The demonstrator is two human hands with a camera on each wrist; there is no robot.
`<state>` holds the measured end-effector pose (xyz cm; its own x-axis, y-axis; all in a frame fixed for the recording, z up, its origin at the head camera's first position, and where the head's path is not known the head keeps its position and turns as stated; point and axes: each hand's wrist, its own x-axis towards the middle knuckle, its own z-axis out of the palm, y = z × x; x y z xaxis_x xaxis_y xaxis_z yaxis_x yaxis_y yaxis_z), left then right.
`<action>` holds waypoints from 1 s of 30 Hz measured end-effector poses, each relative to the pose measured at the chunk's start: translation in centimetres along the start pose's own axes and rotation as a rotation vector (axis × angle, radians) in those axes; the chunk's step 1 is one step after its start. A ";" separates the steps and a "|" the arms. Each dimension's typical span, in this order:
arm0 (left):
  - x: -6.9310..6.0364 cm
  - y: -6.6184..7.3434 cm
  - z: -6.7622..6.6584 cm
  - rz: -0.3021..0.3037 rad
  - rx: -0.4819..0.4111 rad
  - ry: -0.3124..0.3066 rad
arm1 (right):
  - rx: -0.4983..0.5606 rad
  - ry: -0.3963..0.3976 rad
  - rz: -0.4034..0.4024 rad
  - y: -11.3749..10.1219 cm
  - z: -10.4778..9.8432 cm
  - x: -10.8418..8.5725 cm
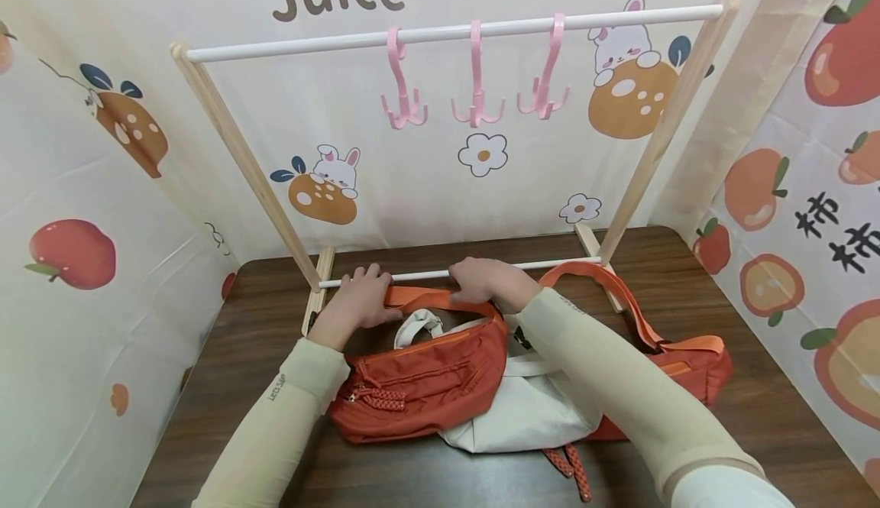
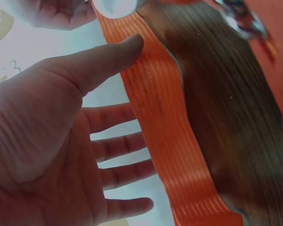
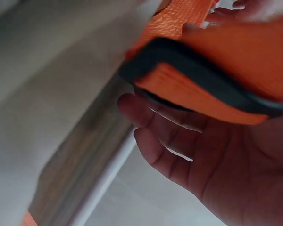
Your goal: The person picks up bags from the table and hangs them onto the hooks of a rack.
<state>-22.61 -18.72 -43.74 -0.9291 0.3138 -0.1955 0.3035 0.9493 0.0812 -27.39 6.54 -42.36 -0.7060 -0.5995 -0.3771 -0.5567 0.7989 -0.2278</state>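
A rust-red sling bag (image 1: 433, 389) lies at the front middle of the table, its orange strap (image 1: 428, 296) looped at the back. My left hand (image 1: 359, 299) holds the strap's left part; in the left wrist view the thumb lies over the webbing (image 2: 158, 101) and the fingers extend behind it. Farther right, my right hand (image 1: 490, 279) grips the same strap. In the right wrist view its fingers curl beneath the webbing beside a black strap buckle (image 3: 198, 70). A white bag (image 1: 525, 409) lies partly under the red one and my right forearm.
Another red bag (image 1: 697, 378) with an orange strap rests at the right. Behind the hands stands a wooden rack with a white lower bar (image 1: 532, 265) and white top bar (image 1: 289, 46). Several pink hooks (image 1: 477, 72) hang from the top bar.
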 end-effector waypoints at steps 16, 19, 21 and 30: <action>0.5 -0.7 1.1 -0.023 0.009 0.020 | 0.004 -0.009 -0.024 0.2 1.3 1.2; 0.6 -0.9 1.4 -0.021 0.016 0.037 | 0.024 0.003 -0.024 0.2 1.3 1.0; 0.7 -1.1 1.5 -0.018 0.018 0.046 | 0.040 0.016 -0.027 0.3 1.2 0.7; 0.7 -1.6 1.5 -0.004 -0.020 0.089 | 0.147 0.164 -0.079 0.7 0.6 -0.6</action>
<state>-23.40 -19.99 -45.48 -0.9456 0.3066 -0.1084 0.2964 0.9498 0.1003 -27.13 7.49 -42.89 -0.7311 -0.6507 -0.2050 -0.5516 0.7407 -0.3835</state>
